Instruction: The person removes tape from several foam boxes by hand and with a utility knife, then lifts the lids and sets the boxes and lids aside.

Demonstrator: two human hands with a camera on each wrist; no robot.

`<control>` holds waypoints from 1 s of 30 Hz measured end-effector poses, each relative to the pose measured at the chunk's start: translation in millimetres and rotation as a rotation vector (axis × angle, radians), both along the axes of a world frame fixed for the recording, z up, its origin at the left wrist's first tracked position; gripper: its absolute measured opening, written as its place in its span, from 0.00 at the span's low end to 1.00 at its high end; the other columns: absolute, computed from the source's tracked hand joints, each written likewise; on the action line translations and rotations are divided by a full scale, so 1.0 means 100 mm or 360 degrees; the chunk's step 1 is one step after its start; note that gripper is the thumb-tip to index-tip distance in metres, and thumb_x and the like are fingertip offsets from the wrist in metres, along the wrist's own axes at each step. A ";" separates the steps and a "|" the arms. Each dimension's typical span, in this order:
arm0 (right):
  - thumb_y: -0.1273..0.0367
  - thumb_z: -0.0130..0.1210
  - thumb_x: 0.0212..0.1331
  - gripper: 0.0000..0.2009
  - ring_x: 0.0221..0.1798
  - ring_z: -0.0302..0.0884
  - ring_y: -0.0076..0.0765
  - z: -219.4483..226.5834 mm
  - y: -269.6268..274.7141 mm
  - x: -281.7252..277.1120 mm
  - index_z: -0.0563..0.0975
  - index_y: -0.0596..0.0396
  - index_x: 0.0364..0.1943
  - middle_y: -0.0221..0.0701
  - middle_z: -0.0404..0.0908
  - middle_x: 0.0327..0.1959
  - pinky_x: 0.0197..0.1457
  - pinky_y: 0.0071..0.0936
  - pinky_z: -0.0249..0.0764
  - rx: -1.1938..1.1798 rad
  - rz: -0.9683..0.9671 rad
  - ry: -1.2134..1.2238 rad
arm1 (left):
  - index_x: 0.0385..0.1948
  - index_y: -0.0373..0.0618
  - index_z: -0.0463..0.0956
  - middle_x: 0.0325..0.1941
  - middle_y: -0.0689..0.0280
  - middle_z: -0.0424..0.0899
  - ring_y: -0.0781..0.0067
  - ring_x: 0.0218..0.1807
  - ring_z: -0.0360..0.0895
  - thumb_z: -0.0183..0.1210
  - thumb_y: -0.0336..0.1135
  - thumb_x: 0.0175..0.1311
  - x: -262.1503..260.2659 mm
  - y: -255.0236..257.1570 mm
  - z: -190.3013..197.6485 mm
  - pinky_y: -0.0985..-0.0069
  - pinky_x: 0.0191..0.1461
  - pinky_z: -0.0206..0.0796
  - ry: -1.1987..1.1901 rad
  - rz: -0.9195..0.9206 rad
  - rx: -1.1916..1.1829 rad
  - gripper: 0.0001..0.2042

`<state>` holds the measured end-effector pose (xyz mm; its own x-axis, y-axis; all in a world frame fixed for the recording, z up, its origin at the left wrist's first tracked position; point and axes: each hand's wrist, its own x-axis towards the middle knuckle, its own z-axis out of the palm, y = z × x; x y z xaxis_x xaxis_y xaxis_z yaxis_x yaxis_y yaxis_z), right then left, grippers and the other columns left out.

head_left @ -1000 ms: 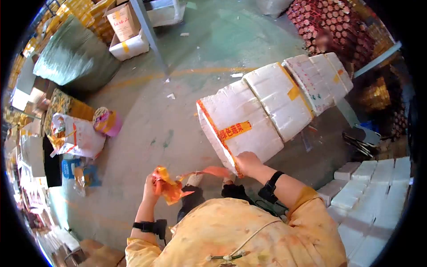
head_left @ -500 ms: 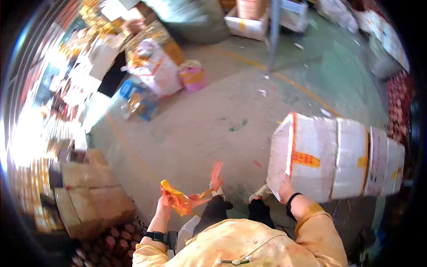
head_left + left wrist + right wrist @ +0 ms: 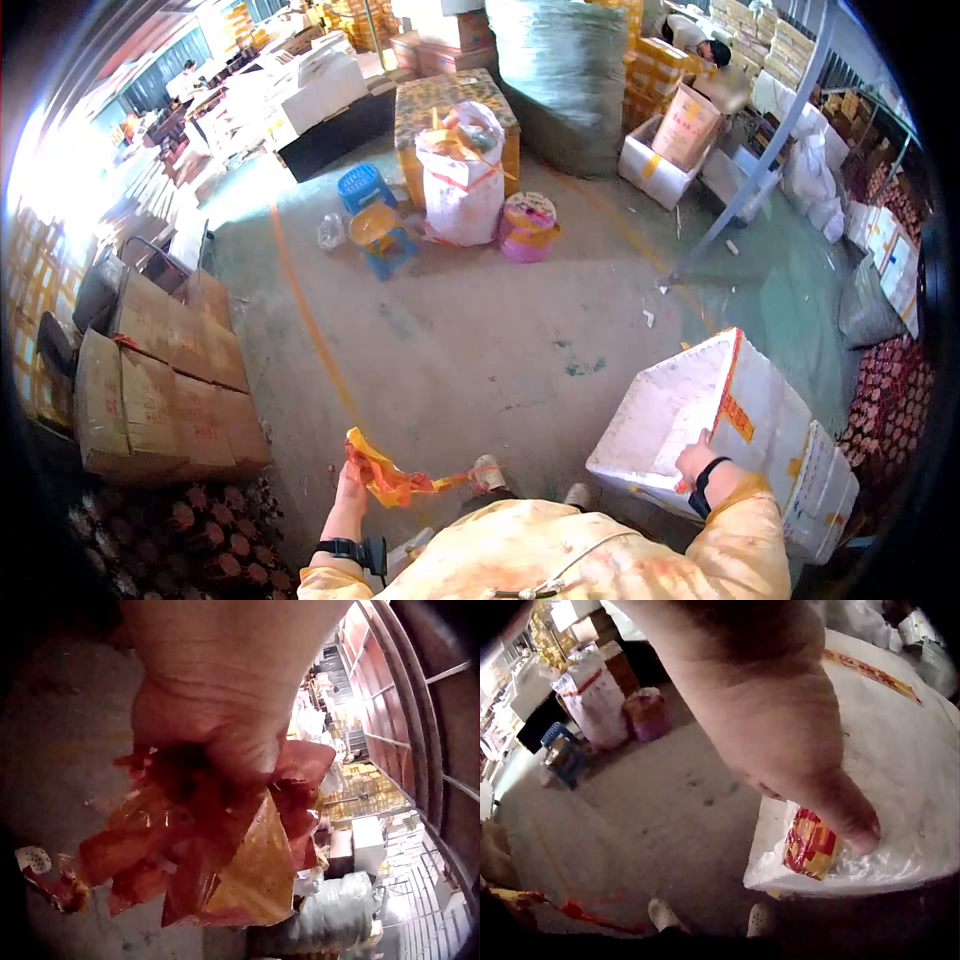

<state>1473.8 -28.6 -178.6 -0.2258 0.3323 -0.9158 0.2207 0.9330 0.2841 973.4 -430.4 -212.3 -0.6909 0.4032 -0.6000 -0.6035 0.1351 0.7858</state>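
Crumpled into a glossy wad of orange and red, the peeled tape is gripped by the curled fingers of the left hand above the concrete floor, with a thin strip trailing off toward the shoes. The white foam box, bound with orange printed tape and pitted on its surface, is touched at its near face by the right hand. The thumb is pressed down at a box corner, beside a red and yellow tape scrap; whether the other fingers are curled cannot be told.

Concrete floor, seemingly warehouse clutter.
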 end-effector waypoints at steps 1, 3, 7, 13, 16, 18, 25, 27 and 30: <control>0.56 0.67 0.31 0.23 0.50 0.74 0.38 0.15 0.01 -0.26 0.80 0.44 0.38 0.30 0.80 0.40 0.57 0.72 0.44 -0.0003 -0.0031 0.0010 | 0.49 0.48 0.69 0.49 0.68 0.75 0.70 0.50 0.71 0.46 0.57 0.62 -0.16 -0.07 0.04 0.70 0.56 0.59 -0.0017 0.0007 0.0038 0.24; 0.56 0.68 0.29 0.23 0.50 0.74 0.40 0.14 0.27 -0.68 0.81 0.44 0.36 0.31 0.80 0.40 0.53 0.75 0.46 -0.0023 -0.0088 0.0109 | 0.50 0.48 0.69 0.49 0.68 0.75 0.71 0.51 0.71 0.47 0.56 0.62 -0.30 0.02 0.18 0.70 0.56 0.59 0.0042 0.0043 0.0119 0.23; 0.57 0.67 0.32 0.24 0.37 0.79 0.45 0.01 0.90 -1.58 0.79 0.51 0.38 0.39 0.80 0.39 0.42 0.43 0.74 -0.0275 -0.0030 0.0364 | 0.46 0.49 0.69 0.43 0.69 0.76 0.70 0.46 0.73 0.49 0.49 0.63 -0.67 0.01 0.03 0.69 0.53 0.64 0.0041 0.0149 0.0307 0.17; 0.49 0.68 0.27 0.29 0.44 0.77 0.42 0.30 1.47 -3.05 0.79 0.46 0.38 0.33 0.80 0.39 0.44 0.42 0.72 -0.0253 -0.0188 0.0483 | 0.48 0.48 0.67 0.42 0.61 0.77 0.58 0.45 0.74 0.46 0.52 0.63 -1.19 0.31 0.05 0.60 0.52 0.66 -0.0147 0.0360 0.0565 0.20; 0.50 0.67 0.28 0.29 0.44 0.77 0.40 0.13 2.00 -3.60 0.78 0.47 0.40 0.33 0.80 0.39 0.45 0.37 0.72 -0.0283 -0.0253 0.0446 | 0.49 0.48 0.66 0.46 0.60 0.75 0.52 0.48 0.73 0.47 0.57 0.60 -1.56 0.68 0.33 0.53 0.53 0.65 -0.0253 0.0518 0.0703 0.25; 0.50 0.67 0.29 0.29 0.43 0.77 0.40 0.12 2.39 -3.93 0.78 0.48 0.40 0.33 0.81 0.38 0.45 0.37 0.72 -0.0262 -0.0305 0.0456 | 0.49 0.49 0.66 0.42 0.59 0.77 0.54 0.42 0.75 0.50 0.58 0.57 -1.94 0.90 0.35 0.53 0.48 0.67 -0.0225 0.0350 0.0898 0.25; 0.50 0.67 0.29 0.29 0.43 0.77 0.40 0.09 3.56 -4.86 0.79 0.50 0.40 0.35 0.80 0.41 0.47 0.36 0.71 -0.0247 -0.0480 0.0404 | 0.45 0.49 0.68 0.38 0.59 0.77 0.54 0.39 0.76 0.48 0.54 0.60 -3.14 2.48 0.61 0.53 0.45 0.69 -0.0264 -0.0053 0.1320 0.21; 0.49 0.66 0.30 0.29 0.43 0.77 0.41 0.07 3.71 -5.13 0.79 0.50 0.39 0.35 0.80 0.40 0.47 0.37 0.72 -0.0228 -0.0468 0.0474 | 0.44 0.48 0.68 0.37 0.59 0.77 0.54 0.38 0.76 0.48 0.53 0.60 -3.40 2.93 0.68 0.53 0.45 0.70 -0.0303 -0.0177 0.1377 0.20; 0.50 0.63 0.34 0.27 0.43 0.76 0.43 0.04 3.82 -5.55 0.79 0.51 0.39 0.38 0.80 0.39 0.45 0.37 0.72 -0.0255 -0.0375 0.0668 | 0.43 0.48 0.69 0.35 0.58 0.77 0.54 0.37 0.77 0.47 0.52 0.61 -3.77 3.59 0.77 0.54 0.44 0.71 -0.0362 -0.0322 0.1426 0.18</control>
<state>918.5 353.7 -174.7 -0.5213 0.2814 -0.8056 0.4948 0.8688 -0.0167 596.3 -71.1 -135.3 -0.4620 0.8787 -0.1202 -0.7862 -0.3430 0.5141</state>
